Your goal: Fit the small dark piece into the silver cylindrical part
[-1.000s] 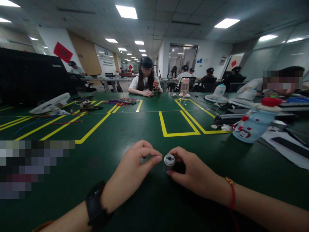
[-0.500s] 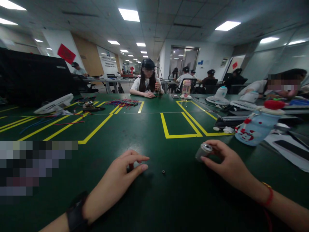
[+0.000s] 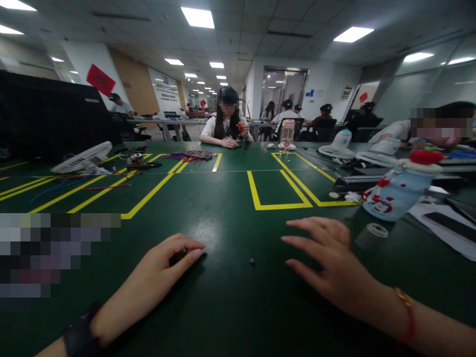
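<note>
Small part [image 3: 252,261] flanked by left hand [image 3: 158,267], fingertips pinched, contents unclear, and right hand [image 3: 332,263], spread, nothing held; metal cylinder [image 3: 372,236] seen farther right.

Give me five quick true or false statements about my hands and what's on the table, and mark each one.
1. A small dark ring lies between the left hand and the right hand. True.
2. The metal cylinder is nearer the right hand than the left. True.
3. The right hand is closed around the metal cylinder. False: its fingers are spread, apart from it.
4. A black watch is on the left wrist. True.
5. The small dark ring lies on yellow tape. False: it lies on the green tabletop.
</note>
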The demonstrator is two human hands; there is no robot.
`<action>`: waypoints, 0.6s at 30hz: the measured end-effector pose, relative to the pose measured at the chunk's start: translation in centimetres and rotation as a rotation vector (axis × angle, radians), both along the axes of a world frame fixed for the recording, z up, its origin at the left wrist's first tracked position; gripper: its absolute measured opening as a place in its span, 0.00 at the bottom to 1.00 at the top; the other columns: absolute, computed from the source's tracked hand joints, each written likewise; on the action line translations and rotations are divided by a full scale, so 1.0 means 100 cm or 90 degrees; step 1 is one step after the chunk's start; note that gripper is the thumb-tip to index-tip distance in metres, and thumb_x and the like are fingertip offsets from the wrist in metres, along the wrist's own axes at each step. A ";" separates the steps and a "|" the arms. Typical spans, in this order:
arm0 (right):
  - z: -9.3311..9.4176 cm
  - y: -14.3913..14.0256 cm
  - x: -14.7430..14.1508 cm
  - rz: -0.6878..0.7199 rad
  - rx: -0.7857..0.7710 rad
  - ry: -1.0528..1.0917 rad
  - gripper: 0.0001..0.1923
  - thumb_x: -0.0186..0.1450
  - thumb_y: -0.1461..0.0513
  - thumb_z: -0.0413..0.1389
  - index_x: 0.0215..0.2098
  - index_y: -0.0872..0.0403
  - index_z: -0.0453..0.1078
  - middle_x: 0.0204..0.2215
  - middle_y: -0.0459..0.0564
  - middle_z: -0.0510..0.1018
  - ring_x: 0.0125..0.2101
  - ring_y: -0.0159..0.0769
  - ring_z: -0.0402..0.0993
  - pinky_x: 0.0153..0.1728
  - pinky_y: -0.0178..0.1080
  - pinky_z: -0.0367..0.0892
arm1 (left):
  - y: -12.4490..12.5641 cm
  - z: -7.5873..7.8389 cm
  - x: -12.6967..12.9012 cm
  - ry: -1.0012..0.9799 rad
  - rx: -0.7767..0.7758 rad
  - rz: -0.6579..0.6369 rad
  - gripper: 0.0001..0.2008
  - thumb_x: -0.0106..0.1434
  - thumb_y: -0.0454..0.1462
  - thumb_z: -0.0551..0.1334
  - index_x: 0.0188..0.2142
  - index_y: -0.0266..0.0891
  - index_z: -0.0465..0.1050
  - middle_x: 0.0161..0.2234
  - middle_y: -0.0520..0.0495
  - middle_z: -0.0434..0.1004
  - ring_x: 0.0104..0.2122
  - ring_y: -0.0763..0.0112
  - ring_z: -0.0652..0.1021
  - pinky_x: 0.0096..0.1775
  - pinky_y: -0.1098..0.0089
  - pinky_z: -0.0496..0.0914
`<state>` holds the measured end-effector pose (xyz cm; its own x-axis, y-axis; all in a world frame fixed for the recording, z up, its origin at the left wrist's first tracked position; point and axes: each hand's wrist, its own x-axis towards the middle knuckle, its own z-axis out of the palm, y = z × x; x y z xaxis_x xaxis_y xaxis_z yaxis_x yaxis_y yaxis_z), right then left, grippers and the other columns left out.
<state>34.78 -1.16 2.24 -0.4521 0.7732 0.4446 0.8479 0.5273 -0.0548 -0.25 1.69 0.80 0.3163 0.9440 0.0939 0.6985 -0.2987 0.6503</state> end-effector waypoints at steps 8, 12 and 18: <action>0.018 0.022 -0.040 0.025 -0.128 0.037 0.10 0.66 0.55 0.50 0.38 0.47 0.72 0.40 0.46 0.76 0.43 0.39 0.67 0.47 0.50 0.53 | -0.001 0.001 -0.002 0.038 0.009 -0.001 0.15 0.65 0.48 0.55 0.43 0.46 0.75 0.41 0.49 0.75 0.41 0.62 0.76 0.44 0.61 0.71; 0.041 0.018 0.053 -0.196 0.011 -0.017 0.14 0.63 0.52 0.51 0.37 0.52 0.71 0.37 0.53 0.76 0.38 0.42 0.70 0.42 0.48 0.60 | -0.001 0.001 0.002 0.023 0.012 -0.008 0.13 0.65 0.47 0.56 0.42 0.48 0.76 0.41 0.50 0.76 0.41 0.63 0.76 0.45 0.63 0.70; 0.047 -0.001 0.139 -0.544 -0.202 0.056 0.24 0.59 0.41 0.50 0.35 0.47 0.76 0.32 0.55 0.79 0.27 0.35 0.73 0.30 0.43 0.63 | -0.003 0.001 0.004 0.017 0.004 -0.014 0.13 0.65 0.46 0.56 0.43 0.48 0.76 0.41 0.50 0.76 0.41 0.63 0.76 0.43 0.64 0.71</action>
